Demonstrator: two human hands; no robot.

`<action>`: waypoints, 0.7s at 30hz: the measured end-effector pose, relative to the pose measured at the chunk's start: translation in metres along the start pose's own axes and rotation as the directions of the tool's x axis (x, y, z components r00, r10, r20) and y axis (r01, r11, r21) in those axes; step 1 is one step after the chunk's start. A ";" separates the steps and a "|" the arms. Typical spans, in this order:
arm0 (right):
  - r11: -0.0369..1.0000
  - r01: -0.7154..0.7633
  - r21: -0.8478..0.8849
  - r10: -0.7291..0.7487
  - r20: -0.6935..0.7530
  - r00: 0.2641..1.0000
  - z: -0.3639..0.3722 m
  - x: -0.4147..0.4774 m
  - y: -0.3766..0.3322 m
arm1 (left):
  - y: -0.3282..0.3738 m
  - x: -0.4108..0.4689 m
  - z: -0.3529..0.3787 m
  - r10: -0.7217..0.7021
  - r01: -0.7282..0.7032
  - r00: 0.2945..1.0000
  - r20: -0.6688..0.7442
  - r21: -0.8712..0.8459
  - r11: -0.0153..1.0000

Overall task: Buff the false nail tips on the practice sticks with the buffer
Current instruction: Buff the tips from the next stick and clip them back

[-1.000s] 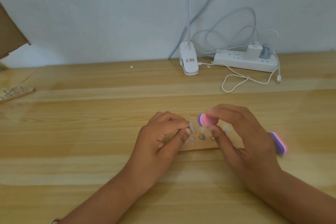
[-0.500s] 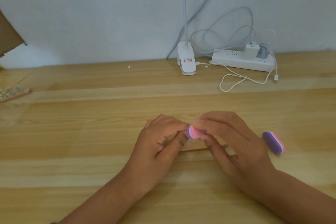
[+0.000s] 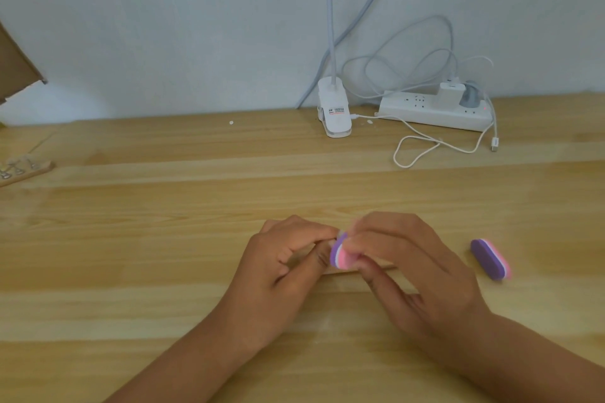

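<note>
Pale wood table (image 3: 163, 239) against a plain wall. Well off to the left of the left hand, at the table edge: a wooden strip with clips (image 3: 23, 170), not in use. Behind both hands, near the wall: lamp clip (image 3: 334, 116), then power strip (image 3: 432, 111) with a loose white cable (image 3: 422, 147).

Left hand (image 3: 281, 271): fingers curled, thumb and forefinger pinched down on the practice stick (image 3: 329, 272), which lies under and between the two hands. Only a sliver of it shows, and the nail tip itself is hidden by fingers and buffer.

Right hand (image 3: 412, 268): fingertips closed on the pink and purple buffer (image 3: 340, 255), held on edge and touching the left fingertips, right where the tip should be. Blurred, so likely mid-stroke.

Just beside the right hand, on its right: a second buffer (image 3: 490, 259), flat on the table, untouched.

My read: buffing one tip, the rest hidden, progress unknown.

Doing it well:
- left hand pins the stick hard, no wobble
- buffer face flat to the tip's curve, light pressure, short strokes
- roll across the whole tip, not one spot
- watch the left fingertips, they're right against the grit
</note>
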State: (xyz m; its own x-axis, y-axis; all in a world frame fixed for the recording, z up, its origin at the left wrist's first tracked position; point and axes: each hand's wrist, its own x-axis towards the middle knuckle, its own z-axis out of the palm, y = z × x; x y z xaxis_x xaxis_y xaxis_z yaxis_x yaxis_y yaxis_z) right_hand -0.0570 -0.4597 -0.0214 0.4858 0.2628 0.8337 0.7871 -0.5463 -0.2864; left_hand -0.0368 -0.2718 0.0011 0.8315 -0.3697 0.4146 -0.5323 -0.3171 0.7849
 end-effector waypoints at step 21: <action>0.990 -0.084 -0.114 0.075 -0.078 0.994 -0.002 0.004 0.007 | 0.001 0.000 0.001 0.033 -0.033 0.999 -0.042 0.016 0.999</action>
State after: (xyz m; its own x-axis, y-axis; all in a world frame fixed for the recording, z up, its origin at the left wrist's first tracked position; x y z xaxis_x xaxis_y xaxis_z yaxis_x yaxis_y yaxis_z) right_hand -0.0506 -0.4635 -0.0194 0.5124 0.1582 0.8441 0.6951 -0.6535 -0.2995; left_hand -0.0372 -0.2725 0.0014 0.8193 -0.3430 0.4593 -0.5615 -0.3187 0.7636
